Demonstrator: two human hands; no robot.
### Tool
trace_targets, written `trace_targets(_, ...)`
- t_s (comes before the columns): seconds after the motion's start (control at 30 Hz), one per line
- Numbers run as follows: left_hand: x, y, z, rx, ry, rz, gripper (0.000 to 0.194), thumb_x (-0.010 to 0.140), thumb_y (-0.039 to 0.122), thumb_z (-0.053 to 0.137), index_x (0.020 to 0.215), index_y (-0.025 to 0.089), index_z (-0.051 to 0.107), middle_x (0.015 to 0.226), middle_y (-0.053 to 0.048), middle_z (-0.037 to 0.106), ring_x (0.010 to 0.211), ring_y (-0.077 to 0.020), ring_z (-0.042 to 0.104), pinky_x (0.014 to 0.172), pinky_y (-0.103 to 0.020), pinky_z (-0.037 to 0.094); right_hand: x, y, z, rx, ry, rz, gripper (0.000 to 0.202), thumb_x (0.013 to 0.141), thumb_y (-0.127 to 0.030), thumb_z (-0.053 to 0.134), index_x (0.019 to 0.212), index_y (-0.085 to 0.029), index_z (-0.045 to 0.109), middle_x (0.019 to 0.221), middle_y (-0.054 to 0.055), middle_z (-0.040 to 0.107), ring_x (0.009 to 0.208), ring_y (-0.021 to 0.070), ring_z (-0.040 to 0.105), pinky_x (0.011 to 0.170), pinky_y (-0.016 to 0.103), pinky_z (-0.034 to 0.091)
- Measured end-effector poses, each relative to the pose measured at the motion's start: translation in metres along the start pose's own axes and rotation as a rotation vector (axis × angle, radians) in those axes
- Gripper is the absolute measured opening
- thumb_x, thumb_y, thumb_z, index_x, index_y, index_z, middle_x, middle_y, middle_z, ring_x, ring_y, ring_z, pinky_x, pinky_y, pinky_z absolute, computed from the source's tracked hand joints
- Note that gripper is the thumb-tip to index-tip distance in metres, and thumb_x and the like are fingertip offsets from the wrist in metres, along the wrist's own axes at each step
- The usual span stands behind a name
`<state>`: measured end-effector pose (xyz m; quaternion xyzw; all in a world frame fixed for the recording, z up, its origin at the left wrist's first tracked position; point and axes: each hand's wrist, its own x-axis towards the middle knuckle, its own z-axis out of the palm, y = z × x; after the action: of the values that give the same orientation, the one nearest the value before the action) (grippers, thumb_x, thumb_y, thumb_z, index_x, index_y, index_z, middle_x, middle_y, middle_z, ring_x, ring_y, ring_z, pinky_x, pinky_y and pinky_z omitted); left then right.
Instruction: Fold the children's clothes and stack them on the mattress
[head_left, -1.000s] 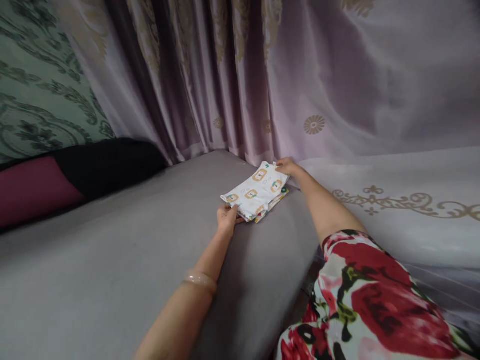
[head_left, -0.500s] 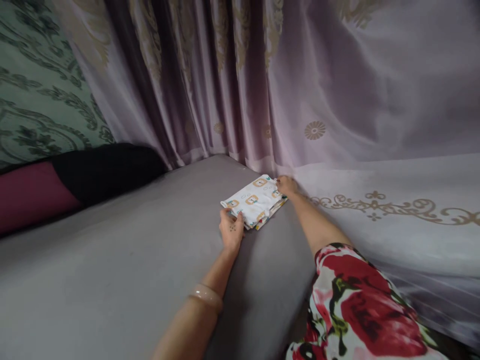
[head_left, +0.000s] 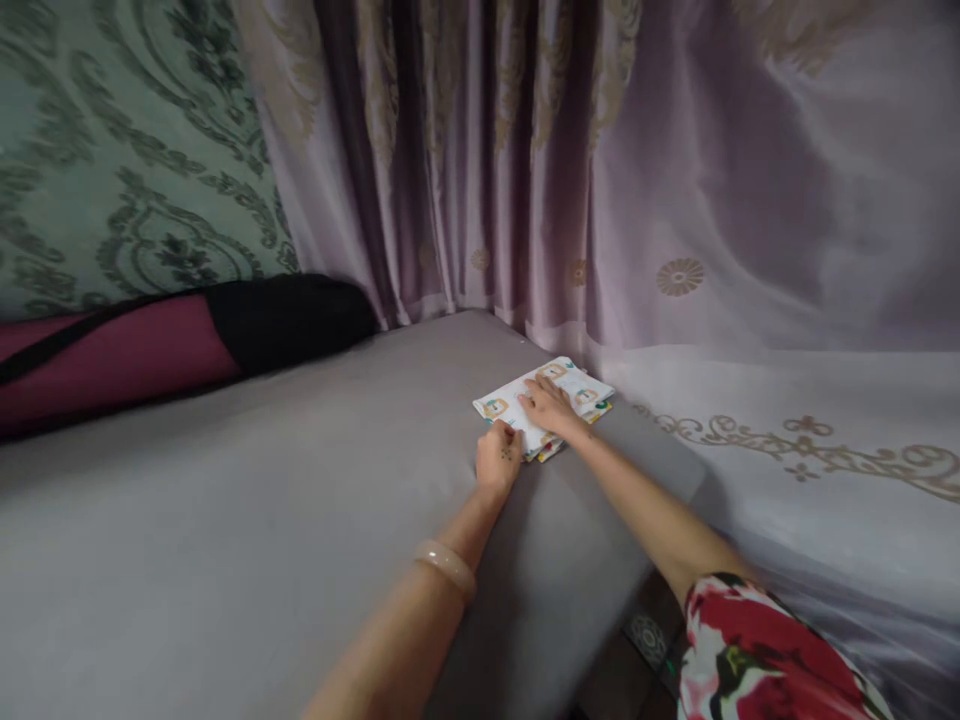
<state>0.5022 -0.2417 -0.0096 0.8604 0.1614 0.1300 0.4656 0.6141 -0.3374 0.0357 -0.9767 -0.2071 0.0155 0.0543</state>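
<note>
Left: maroon-and-black bag (head_left: 187,340) on grey bed (head_left: 247,530). Left hand (head_left: 499,460), fingers curled, at near-left edge of folded white printed cloth (head_left: 530,432); pinch, cannot tell. Cloth lies on bed near curtain (head_left: 645,170). Right hand (head_left: 549,407), 0.5 s ago at cloth's right corner, now palm-down atop it, fingers extended.

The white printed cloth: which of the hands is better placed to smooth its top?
Probably the right hand: it lies over the top of the white printed cloth, while the left hand is at its near edge.
</note>
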Motion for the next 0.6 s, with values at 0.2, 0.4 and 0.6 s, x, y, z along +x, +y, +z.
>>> trace_targets(0.2, -0.003, 0.008, -0.008, 0.07, -0.11, -0.013, 0.02, 0.089, 0.019, 0.049, 0.096, 0.017, 0.068, 0.093, -0.01, 0.074, 0.089, -0.0194, 0.068, 0.078, -0.025, 0.048, -0.008, -0.014, 0.016, 0.021, -0.068, 0.013, 0.061, 0.099, -0.047, 0.019, 0.149, -0.015, 0.032, 0.159, 0.014, 0.02, 0.146, 0.0305, 0.015, 0.114, 0.056, 0.015)
trace_targets(0.4, -0.013, 0.002, -0.036, -0.051, -0.289, -0.04, 0.027, 0.083, 0.014, 0.05, 0.101, 0.015, 0.07, 0.083, -0.006, 0.073, 0.076, -0.0158, 0.067, 0.073, -0.024, 0.052, -0.004, -0.005, 0.033, -0.12, 0.113, -0.066, 0.067, 0.096, -0.051, 0.018, 0.144, -0.012, 0.042, 0.152, 0.019, 0.034, 0.14, 0.0355, 0.028, 0.108, 0.06, 0.023)
trace_targets(0.6, -0.028, -0.048, -0.111, -0.261, -0.45, -0.126, 0.024, 0.085, 0.023, 0.053, 0.099, 0.013, 0.07, 0.061, 0.0, 0.062, 0.048, -0.0089, 0.055, 0.057, -0.023, 0.052, 0.036, 0.021, 0.057, 0.039, 0.216, -0.139, 0.083, 0.083, -0.068, 0.031, 0.134, -0.009, 0.057, 0.141, 0.033, 0.043, 0.133, 0.0457, 0.036, 0.093, 0.067, 0.026)
